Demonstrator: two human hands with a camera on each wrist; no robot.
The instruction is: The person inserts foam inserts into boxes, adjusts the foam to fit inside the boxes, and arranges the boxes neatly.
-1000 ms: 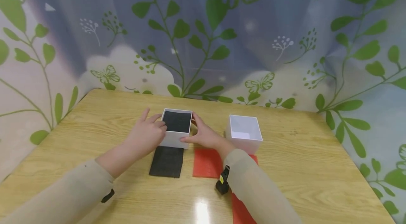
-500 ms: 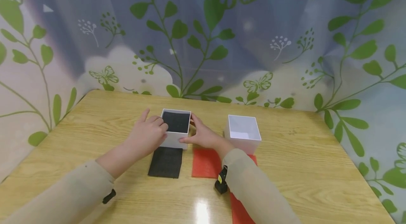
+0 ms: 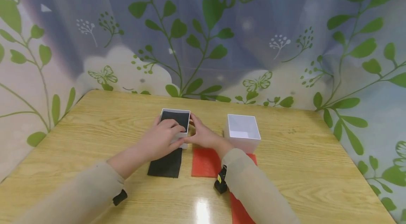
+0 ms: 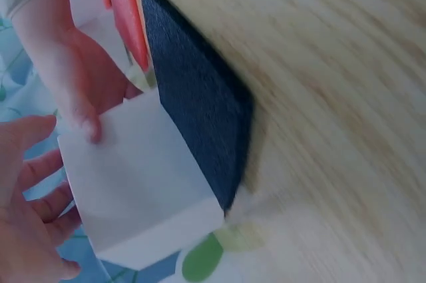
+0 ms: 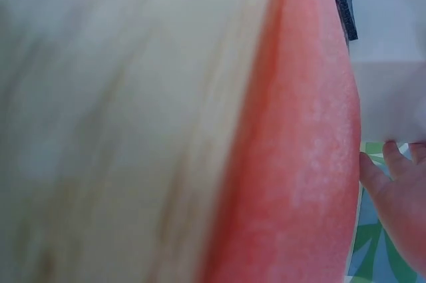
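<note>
A white open-topped box (image 3: 172, 139) stands left of the table's middle, with a black pad (image 3: 175, 115) inside. My left hand (image 3: 161, 139) reaches over its front left rim, fingers on the black pad. Its fingers (image 4: 46, 200) lie over the rim in the left wrist view, thumb apart from the wall. My right hand (image 3: 204, 136) grips the box's right side, thumb on the front face and fingers behind; the right wrist view shows this hand (image 5: 406, 210) partly cut off. A second black pad (image 3: 166, 165) lies flat before the box.
Another white box (image 3: 243, 139) stands to the right, its visible interior white. A red pad (image 3: 205, 163) lies right of the loose black pad. More red material (image 3: 239, 210) shows partly beneath the right forearm. A leaf-patterned curtain (image 3: 222, 41) hangs behind the wooden table (image 3: 301, 167).
My left hand has moved right, from the box's left rim to over its front part, its fingers now on the pad inside. The right hand keeps its hold on the box.
</note>
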